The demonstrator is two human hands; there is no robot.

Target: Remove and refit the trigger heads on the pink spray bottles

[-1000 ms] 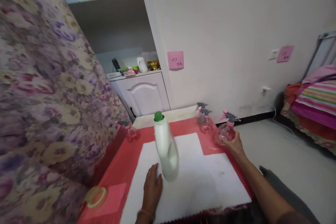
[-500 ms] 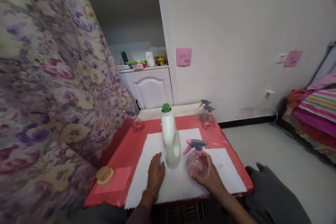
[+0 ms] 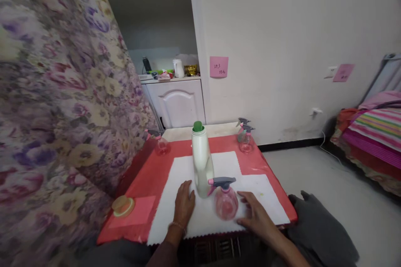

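A clear pink spray bottle with a grey and pink trigger head stands upright on the white cloth. Just to its right is my right hand, open, thumb and fingers apart around a gap, not gripping the bottle. Left of the spray bottle and slightly behind it stands a tall pale green jug with a handle and a green spout in its uncapped neck. My left hand lies on the cloth beside the jug's base, fingers stretched out, holding nothing.
A yellowish round cap lies on a pink paper at the table's front left. More spray bottles stand at the back: one spray bottle on the left, two overlapping spray bottles on the right. A floral curtain hangs along the left side.
My right hand has let go of the pink spray bottle and opened beside it. The bottle has moved left and towards me, nearer the jug. My left hand stays by the jug.
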